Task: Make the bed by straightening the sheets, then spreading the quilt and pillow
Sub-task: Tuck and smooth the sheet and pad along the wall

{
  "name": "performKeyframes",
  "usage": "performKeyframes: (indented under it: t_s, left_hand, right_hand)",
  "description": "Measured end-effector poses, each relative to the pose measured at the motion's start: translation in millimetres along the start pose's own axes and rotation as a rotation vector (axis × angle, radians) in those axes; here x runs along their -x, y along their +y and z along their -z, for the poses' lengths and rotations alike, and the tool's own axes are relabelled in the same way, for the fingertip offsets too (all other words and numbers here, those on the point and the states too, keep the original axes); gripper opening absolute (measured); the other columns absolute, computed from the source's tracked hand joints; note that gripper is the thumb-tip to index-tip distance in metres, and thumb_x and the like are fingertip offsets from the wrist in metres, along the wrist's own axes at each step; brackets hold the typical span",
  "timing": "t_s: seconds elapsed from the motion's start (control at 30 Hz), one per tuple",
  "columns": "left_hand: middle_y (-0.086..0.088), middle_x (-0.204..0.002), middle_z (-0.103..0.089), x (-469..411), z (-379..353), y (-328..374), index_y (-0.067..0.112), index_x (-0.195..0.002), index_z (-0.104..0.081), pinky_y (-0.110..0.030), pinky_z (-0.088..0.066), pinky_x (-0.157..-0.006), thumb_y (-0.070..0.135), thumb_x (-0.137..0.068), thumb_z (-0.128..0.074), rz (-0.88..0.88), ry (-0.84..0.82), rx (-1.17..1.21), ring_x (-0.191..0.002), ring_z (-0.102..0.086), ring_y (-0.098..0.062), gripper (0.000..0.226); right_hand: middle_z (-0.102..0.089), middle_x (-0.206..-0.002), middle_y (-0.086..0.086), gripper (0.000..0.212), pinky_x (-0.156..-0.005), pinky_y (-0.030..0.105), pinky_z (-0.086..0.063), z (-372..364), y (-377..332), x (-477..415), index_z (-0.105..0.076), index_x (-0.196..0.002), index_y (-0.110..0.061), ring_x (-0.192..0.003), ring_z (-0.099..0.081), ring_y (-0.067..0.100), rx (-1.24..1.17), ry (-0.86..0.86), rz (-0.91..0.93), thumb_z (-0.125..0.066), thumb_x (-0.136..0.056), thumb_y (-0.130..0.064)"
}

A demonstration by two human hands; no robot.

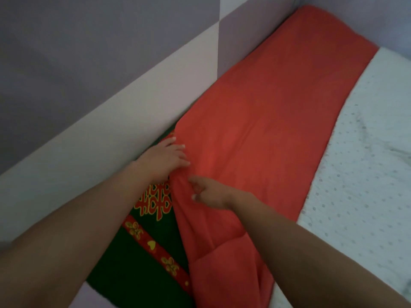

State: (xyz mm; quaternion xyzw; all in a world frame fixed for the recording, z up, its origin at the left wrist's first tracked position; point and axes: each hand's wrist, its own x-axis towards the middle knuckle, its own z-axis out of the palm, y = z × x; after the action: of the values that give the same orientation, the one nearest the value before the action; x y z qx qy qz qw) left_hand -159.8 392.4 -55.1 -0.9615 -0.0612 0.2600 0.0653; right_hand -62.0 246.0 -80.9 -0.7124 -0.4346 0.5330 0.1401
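If the R hand tugs its pinched fold harder than the L hand, flat w/ fingers straight on the edge, can hold, the red sheet prob. bunches & slides, baring more green patterned cover. Sheet lies as a long band beside the wall, long axis running from near the person to the far corner, white dotted bedding alongside.

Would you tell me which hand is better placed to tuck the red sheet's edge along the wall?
Left. The left hand lies at the edge of the red sheet nearest the wall; the right hand rests further in, on a fold.
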Motion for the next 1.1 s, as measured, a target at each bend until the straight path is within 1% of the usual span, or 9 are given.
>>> performKeyframes:
  t_s: [0.1, 0.23, 0.33, 0.5, 0.63, 0.77, 0.83, 0.93, 1.1]
  left_hand:
    - [0.006, -0.133, -0.052, 15.6, -7.6, 31.8, 0.03, -0.129, -0.053, -0.036, 0.006, -0.118, 0.014, -0.086, -0.048, -0.016, 0.021, -0.041, -0.137, -0.033, -0.015, 0.046]
    - [0.008, -0.117, -0.059, 30.4, -15.4, 53.4, 0.029, -0.113, -0.058, -0.036, -0.006, -0.121, 0.016, -0.083, -0.054, 0.064, 0.035, -0.048, -0.12, -0.047, -0.015, 0.033]
    - [0.009, -0.118, -0.058, 47.0, -20.7, 61.0, 0.03, -0.116, -0.057, -0.035, -0.008, -0.119, 0.022, -0.083, -0.056, 0.11, 0.023, -0.096, -0.12, -0.047, -0.014, 0.034]
    - [0.006, -0.119, -0.059, 73.4, -29.6, 57.4, 0.027, -0.115, -0.059, -0.036, -0.013, -0.117, 0.031, -0.082, -0.061, 0.223, 0.011, -0.18, -0.121, -0.047, -0.016, 0.033]
    - [0.003, -0.114, -0.061, 97.7, -38.1, 50.0, 0.022, -0.11, -0.064, -0.037, -0.016, -0.116, 0.018, -0.085, -0.053, 0.307, 0.031, -0.214, -0.118, -0.049, -0.02, 0.028]
    - [-0.009, -0.094, -0.068, 116.6, -50.9, 38.6, 0.007, -0.089, -0.071, -0.046, -0.031, -0.11, 0.005, -0.078, -0.047, 0.32, 0.23, -0.189, -0.101, -0.058, -0.032, 0.027]
    - [-0.012, -0.085, -0.068, 131.9, -56.7, 31.1, 0.003, -0.082, -0.072, -0.048, -0.04, -0.101, 0.003, -0.075, -0.045, 0.352, 0.264, -0.134, -0.092, -0.06, -0.033, 0.028]
    - [-0.002, -0.115, -0.06, 146.5, -74.6, 27.8, 0.02, -0.111, -0.064, -0.035, -0.04, -0.094, 0.017, -0.087, -0.052, 0.494, -0.002, 0.036, -0.11, -0.053, -0.024, 0.026]
    - [-0.008, -0.123, -0.053, 164.6, -110.0, 49.6, 0.015, -0.119, -0.057, -0.034, -0.045, -0.087, 0.013, -0.087, -0.059, 0.665, 0.118, 0.697, -0.111, -0.053, -0.027, 0.032]
  right_hand:
    - [-0.059, -0.121, 0.013, 0.056, -0.096, 0.026, -0.042, -11.5, 35.0, 24.5, -0.039, -0.142, -0.004, -0.105, -0.047, 0.014, 0.072, 0.017, -0.054, -0.051, -0.088, 0.005]
    - [-0.038, -0.15, 0.011, 0.061, -0.112, 0.041, -0.032, -23.7, 76.2, 46.1, -0.034, -0.147, -0.014, -0.136, -0.039, 0.025, 0.267, 0.137, -0.146, -0.057, -0.092, -0.022]
    - [-0.042, -0.145, 0.012, 0.063, -0.109, 0.037, -0.036, -32.3, 88.7, 64.5, -0.04, -0.143, -0.012, -0.132, -0.043, 0.028, 0.169, 0.231, -0.213, -0.059, -0.091, -0.043]
    - [-0.062, -0.084, 0.008, 0.006, -0.076, 0.037, -0.053, -62.9, 78.2, 79.0, -0.067, -0.092, -0.01, -0.086, -0.064, 0.027, 0.085, 0.089, -0.136, -0.064, -0.086, -0.01]
    - [-0.063, -0.082, 0.004, 0.021, -0.057, 0.031, -0.055, -94.3, 45.2, 74.9, -0.065, -0.108, -0.003, -0.063, -0.059, 0.012, -0.167, -0.072, -0.015, -0.06, -0.088, 0.001]
    - [-0.061, -0.086, -0.001, 0.03, -0.061, 0.035, -0.056, -123.3, -2.7, 66.5, -0.059, -0.116, -0.011, -0.06, -0.059, 0.004, -0.277, -0.201, 0.122, -0.056, -0.09, 0.004]
    - [-0.059, -0.11, 0.003, 0.044, -0.065, 0.03, -0.053, -137.4, -27.5, 57.0, -0.047, -0.135, -0.015, -0.078, -0.06, 0.006, -0.306, -0.306, 0.144, -0.054, -0.094, -0.001]
    - [-0.051, -0.139, 0.006, 0.05, -0.069, 0.027, -0.044, -143.2, -48.7, 46.5, -0.039, -0.144, -0.02, -0.094, -0.057, 0.015, -0.207, -0.44, 0.183, -0.048, -0.098, -0.004]
    - [-0.06, -0.098, 0.02, 0.038, -0.053, 0.017, -0.045, -116.8, -43.4, 32.3, -0.057, -0.117, 0.005, -0.057, -0.053, 0.01, -0.061, -0.088, 0.173, -0.036, -0.087, 0.017]
